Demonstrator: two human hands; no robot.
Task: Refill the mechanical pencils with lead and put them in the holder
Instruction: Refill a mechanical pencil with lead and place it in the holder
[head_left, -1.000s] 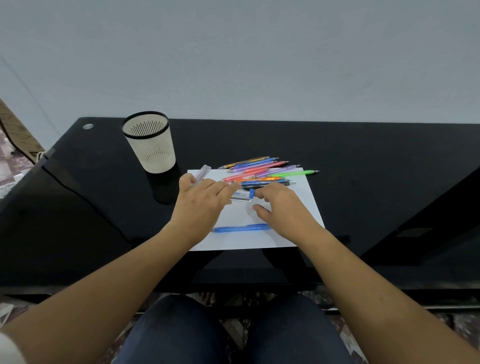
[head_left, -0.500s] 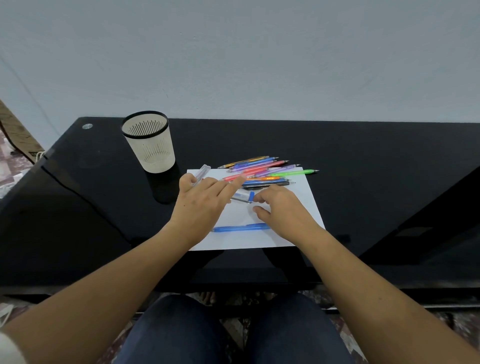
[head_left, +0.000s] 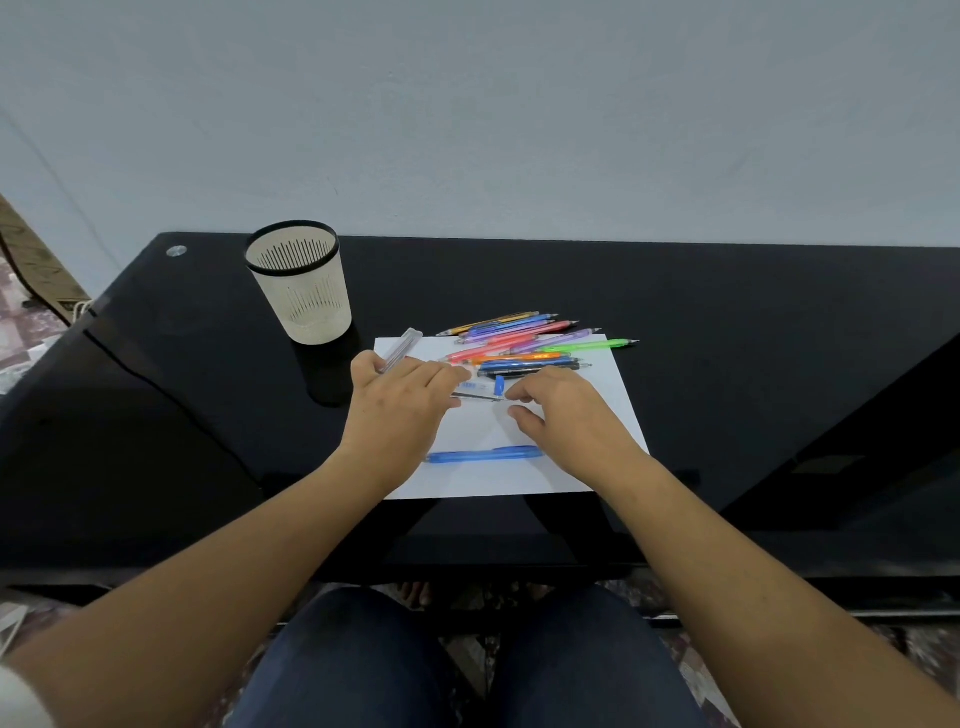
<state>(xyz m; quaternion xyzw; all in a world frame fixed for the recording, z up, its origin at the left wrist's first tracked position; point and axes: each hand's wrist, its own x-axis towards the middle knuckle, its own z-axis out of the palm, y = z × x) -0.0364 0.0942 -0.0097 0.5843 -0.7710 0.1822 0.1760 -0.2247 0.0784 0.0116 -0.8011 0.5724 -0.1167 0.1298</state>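
My left hand (head_left: 400, 410) lies flat on the white paper (head_left: 597, 467), its fingers stretched toward a small clear lead tube with a blue cap (head_left: 485, 387). A clear plastic case (head_left: 404, 347) pokes out from under its thumb side. A few thin dark leads (head_left: 475, 397) lie just below the tube. My right hand (head_left: 566, 415) has loosely curled fingers; its index fingertip touches the right end of the leads, with the thumb slightly apart below. A blue mechanical pencil (head_left: 483, 455) lies alone nearer me. Several coloured pencils (head_left: 519, 345) are piled at the paper's far edge. The beige holder (head_left: 298, 288) stands upright at the left.
The paper sits on a black glass desk (head_left: 727, 322) against a pale wall. The desk's front edge is close to my knees. Floor and a wooden board show at the far left.
My right hand has drawn slightly toward me, from the tube's blue cap to the leads. My left hand's fingers shifted a little. Pencils and holder have not moved.
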